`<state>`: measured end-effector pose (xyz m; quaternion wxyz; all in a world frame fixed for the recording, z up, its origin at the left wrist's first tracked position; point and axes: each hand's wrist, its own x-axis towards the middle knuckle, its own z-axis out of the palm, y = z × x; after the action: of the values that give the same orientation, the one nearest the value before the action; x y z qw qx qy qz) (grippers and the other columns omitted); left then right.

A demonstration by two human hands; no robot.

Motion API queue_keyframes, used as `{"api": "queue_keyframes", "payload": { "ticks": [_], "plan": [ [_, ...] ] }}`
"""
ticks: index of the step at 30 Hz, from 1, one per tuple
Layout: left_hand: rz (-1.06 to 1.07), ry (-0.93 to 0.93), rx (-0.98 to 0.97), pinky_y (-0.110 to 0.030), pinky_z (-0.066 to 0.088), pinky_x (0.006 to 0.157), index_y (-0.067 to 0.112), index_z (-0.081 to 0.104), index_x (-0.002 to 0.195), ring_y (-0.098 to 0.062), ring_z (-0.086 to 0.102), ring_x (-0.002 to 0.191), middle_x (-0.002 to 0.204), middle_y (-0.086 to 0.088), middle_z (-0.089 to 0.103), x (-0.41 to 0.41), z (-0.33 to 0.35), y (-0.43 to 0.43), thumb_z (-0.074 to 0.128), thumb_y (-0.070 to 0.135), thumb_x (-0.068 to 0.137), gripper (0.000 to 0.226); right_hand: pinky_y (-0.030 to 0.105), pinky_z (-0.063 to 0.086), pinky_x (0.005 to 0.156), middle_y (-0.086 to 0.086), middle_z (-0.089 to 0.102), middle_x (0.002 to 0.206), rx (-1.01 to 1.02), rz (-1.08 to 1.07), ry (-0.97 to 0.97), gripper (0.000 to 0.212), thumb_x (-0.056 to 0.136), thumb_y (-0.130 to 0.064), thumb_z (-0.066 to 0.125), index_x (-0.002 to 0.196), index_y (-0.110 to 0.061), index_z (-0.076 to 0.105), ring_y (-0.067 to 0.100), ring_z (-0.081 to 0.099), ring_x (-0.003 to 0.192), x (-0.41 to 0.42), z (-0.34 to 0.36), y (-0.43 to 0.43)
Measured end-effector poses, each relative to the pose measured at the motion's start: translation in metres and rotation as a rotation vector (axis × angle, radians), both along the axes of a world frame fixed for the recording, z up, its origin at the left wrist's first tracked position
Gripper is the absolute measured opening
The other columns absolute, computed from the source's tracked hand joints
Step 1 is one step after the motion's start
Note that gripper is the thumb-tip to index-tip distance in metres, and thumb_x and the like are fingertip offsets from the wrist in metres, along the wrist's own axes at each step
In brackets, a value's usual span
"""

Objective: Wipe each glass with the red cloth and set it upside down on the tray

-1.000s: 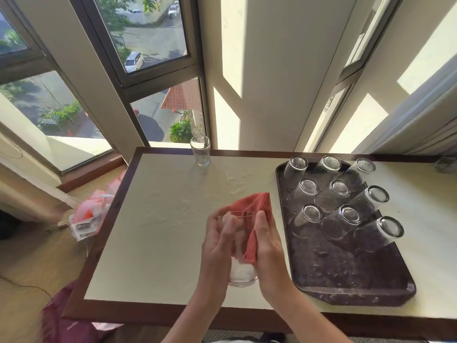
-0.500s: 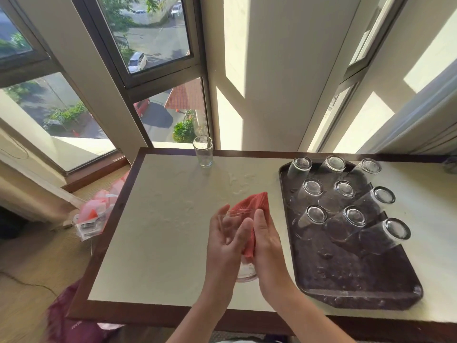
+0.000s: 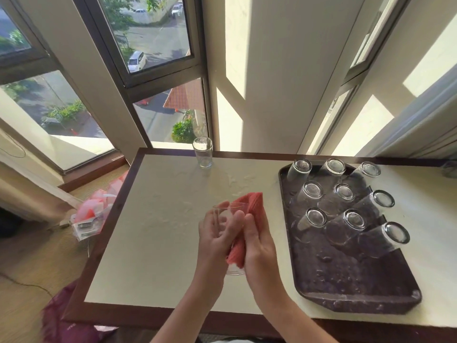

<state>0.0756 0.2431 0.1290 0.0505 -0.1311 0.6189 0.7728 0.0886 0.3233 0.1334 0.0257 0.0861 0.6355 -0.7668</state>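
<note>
Left hand (image 3: 217, 233): fingers curled round a clear glass tumbler (image 3: 223, 216), held above the cream table top with dark wood border (image 3: 160, 231). Tumbler rim points away from the person. Its base shows below the palms, between the two wrists.

Right hand (image 3: 259, 246): closed on a red ribbed cloth (image 3: 252, 206), thumb lying along it, pressing it to the tumbler's right wall. The fingers are hidden behind the cloth. The cloth sits between the two hands. One end sticks out past the right fingertips, the other hangs down by the heel of the right palm. Whether any cloth is inside the tumbler cannot be told.

To the right of the right hand, near but apart: a dark brown rectangular plastic tray (image 3: 346, 280), surface wet with droplets. Nine clear glasses (image 3: 315, 216) stand on its far half, bases up, in three rows of three. The nearest one is just beyond the right hand's knuckles. The tray's near half is bare.

Beyond the left hand's fingertips, well apart, at the table's far edge: one upright clear glass (image 3: 202, 152).

Left of the left hand, on the floor beside the table: a pink plastic bag (image 3: 91, 214).
</note>
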Motion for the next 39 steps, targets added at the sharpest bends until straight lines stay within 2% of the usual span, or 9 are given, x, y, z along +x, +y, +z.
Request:
{"api": "queue_keyframes", "payload": {
  "ticks": [3, 9, 16, 20, 23, 27, 30, 36, 39],
  "plan": [
    [0.06, 0.003, 0.019, -0.033, 0.056, 0.081, 0.022, 0.052, 0.131, -0.025, 0.07, 0.101, 0.108, -0.011, 0.069, -0.004, -0.003, -0.005, 0.076, 0.072, 0.06, 0.091, 0.009, 0.042, 0.096, -0.024, 0.054, 0.138, 0.184, 0.003, 0.108, 0.055, 0.092, -0.043, 0.045, 0.146, -0.04, 0.035, -0.008, 0.053, 0.123, 0.013, -0.008, -0.004],
    [-0.013, 0.04, 0.031, -0.027, 0.058, 0.079, 0.022, 0.057, 0.124, -0.024, 0.071, 0.102, 0.108, -0.011, 0.072, 0.004, -0.003, 0.004, 0.064, 0.045, 0.081, 0.049, 0.03, 0.056, 0.084, 0.003, 0.075, 0.107, -0.1, -0.008, -0.036, 0.038, 0.097, -0.045, 0.044, 0.124, -0.024, 0.06, 0.02, 0.071, 0.097, -0.014, 0.004, 0.007],
    [0.068, 0.038, 0.04, -0.05, 0.052, 0.092, 0.023, 0.051, 0.134, -0.027, 0.069, 0.089, 0.092, -0.007, 0.07, -0.007, -0.002, -0.005, 0.071, 0.08, 0.059, 0.096, 0.004, 0.038, 0.098, -0.021, 0.04, 0.151, 0.313, -0.003, 0.211, 0.053, 0.097, -0.034, 0.041, 0.149, -0.034, 0.032, -0.014, 0.045, 0.127, 0.022, -0.01, -0.004],
    [0.011, 0.023, 0.075, -0.035, 0.057, 0.08, 0.013, 0.062, 0.111, -0.028, 0.069, 0.094, 0.1, -0.016, 0.069, 0.002, -0.001, 0.002, 0.067, 0.059, 0.068, 0.063, 0.031, 0.055, 0.082, -0.002, 0.075, 0.102, -0.053, -0.041, 0.003, 0.039, 0.098, -0.046, 0.046, 0.121, -0.02, 0.063, 0.018, 0.07, 0.093, -0.003, -0.005, 0.006],
    [-0.02, 0.028, 0.008, -0.026, 0.057, 0.076, 0.011, 0.059, 0.115, -0.023, 0.071, 0.097, 0.106, -0.014, 0.069, 0.002, -0.001, 0.006, 0.074, 0.056, 0.067, 0.068, 0.038, 0.05, 0.066, 0.018, 0.071, 0.084, -0.14, -0.069, -0.091, 0.052, 0.092, -0.057, 0.051, 0.109, -0.011, 0.067, 0.041, 0.063, 0.076, -0.018, -0.003, 0.01],
    [0.073, -0.024, -0.024, -0.046, 0.056, 0.094, 0.015, 0.062, 0.116, -0.033, 0.068, 0.107, 0.113, -0.014, 0.067, -0.005, -0.002, -0.003, 0.069, 0.07, 0.073, 0.071, 0.024, 0.047, 0.101, -0.014, 0.065, 0.129, -0.005, -0.006, 0.004, 0.051, 0.095, -0.047, 0.049, 0.143, -0.029, 0.046, 0.005, 0.061, 0.119, 0.011, -0.016, -0.001],
    [0.093, -0.04, 0.006, -0.05, 0.055, 0.092, 0.018, 0.062, 0.112, -0.036, 0.071, 0.098, 0.105, -0.014, 0.072, -0.004, -0.002, -0.007, 0.064, 0.072, 0.076, 0.065, 0.01, 0.042, 0.096, -0.039, 0.053, 0.131, 0.171, 0.001, 0.098, 0.054, 0.092, -0.042, 0.045, 0.145, -0.042, 0.035, -0.009, 0.055, 0.119, 0.028, -0.021, -0.008],
    [-0.012, -0.036, 0.013, -0.032, 0.058, 0.08, 0.008, 0.064, 0.114, -0.032, 0.071, 0.1, 0.101, -0.019, 0.073, 0.005, -0.005, 0.0, 0.081, 0.045, 0.076, 0.056, 0.016, 0.048, 0.06, -0.006, 0.071, 0.081, -0.062, 0.006, -0.126, 0.042, 0.094, -0.053, 0.049, 0.114, -0.02, 0.066, 0.002, 0.064, 0.067, -0.012, -0.014, 0.0],
    [-0.032, -0.048, 0.094, -0.026, 0.058, 0.076, 0.005, 0.067, 0.115, -0.028, 0.073, 0.099, 0.102, -0.016, 0.076, 0.0, -0.007, -0.004, 0.084, 0.038, 0.075, 0.055, 0.021, 0.054, 0.073, -0.005, 0.075, 0.092, 0.08, 0.024, -0.086, 0.037, 0.09, -0.054, 0.047, 0.112, -0.032, 0.066, 0.009, 0.071, 0.084, -0.009, -0.015, -0.001]
  ]
}}
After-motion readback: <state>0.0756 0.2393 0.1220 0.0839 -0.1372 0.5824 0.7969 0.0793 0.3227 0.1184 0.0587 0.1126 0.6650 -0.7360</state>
